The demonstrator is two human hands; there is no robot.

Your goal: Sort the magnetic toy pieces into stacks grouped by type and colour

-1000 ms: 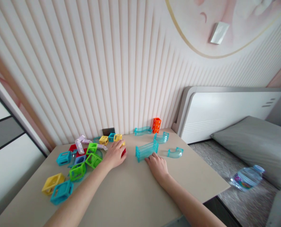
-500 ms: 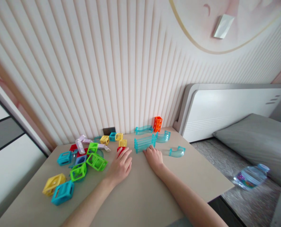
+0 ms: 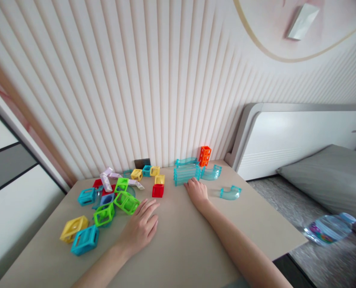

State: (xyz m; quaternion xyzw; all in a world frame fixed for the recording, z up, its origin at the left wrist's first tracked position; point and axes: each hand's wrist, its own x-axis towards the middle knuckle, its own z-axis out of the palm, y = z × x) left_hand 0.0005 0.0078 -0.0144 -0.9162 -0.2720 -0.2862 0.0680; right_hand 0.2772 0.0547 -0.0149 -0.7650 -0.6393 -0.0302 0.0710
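Note:
My right hand has its fingers curled together against the lower front edge of a clear teal ribbed block, which stands on the table. The fingertips are partly hidden. My left hand hovers over or rests on the table with fingers stretched and nothing in them. Just beyond it sits a red cube block, with a yellow cube right behind. To its left lies a green frame block.
Curved teal tubes lie to the right, and an orange tower stands by the wall. Blue, yellow, green and lilac pieces are heaped at left. A bottle lies on the bed beyond the table's right edge.
My left hand has let go of the red cube and drawn back toward me. My right hand and the teal block have shifted slightly toward the wall. The view has turned a little left.

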